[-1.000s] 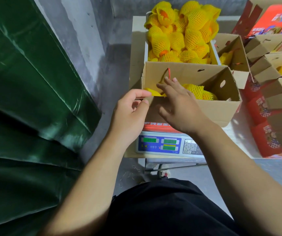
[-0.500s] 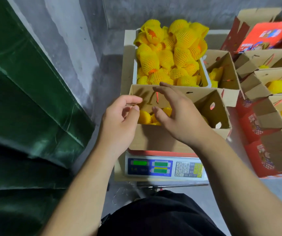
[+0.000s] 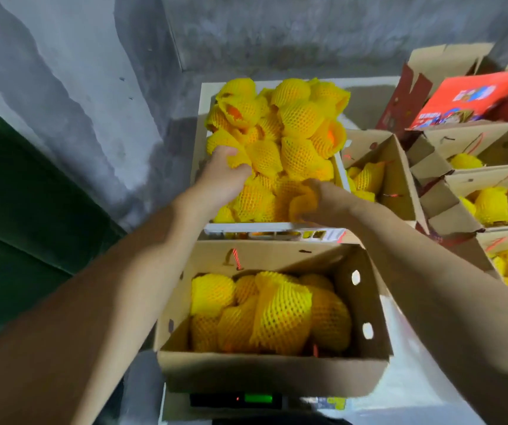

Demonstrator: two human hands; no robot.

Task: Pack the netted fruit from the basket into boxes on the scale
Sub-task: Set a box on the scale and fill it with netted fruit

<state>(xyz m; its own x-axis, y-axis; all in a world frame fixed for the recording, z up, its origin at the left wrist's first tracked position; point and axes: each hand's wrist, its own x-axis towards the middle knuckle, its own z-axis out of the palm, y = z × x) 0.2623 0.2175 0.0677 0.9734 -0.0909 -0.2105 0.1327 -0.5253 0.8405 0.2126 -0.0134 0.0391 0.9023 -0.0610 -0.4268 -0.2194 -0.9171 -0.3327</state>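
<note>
Grey concrete walls point(image 3: 246, 29) stand behind a white counter point(image 3: 406, 378). On it, a white basket point(image 3: 272, 227) is heaped with yellow netted fruit point(image 3: 298, 118). The left hand point(image 3: 220, 176) curls its fingers around one fruit at the left side of the heap. The right hand point(image 3: 323, 199) grips another fruit point(image 3: 302, 199) at the near edge of the basket. Just before the basket, an open box point(image 3: 271, 363) stands on the scale point(image 3: 259, 398) and already holds several netted fruits. More boxes point(image 3: 473, 179) with fruit stand to the right.
</note>
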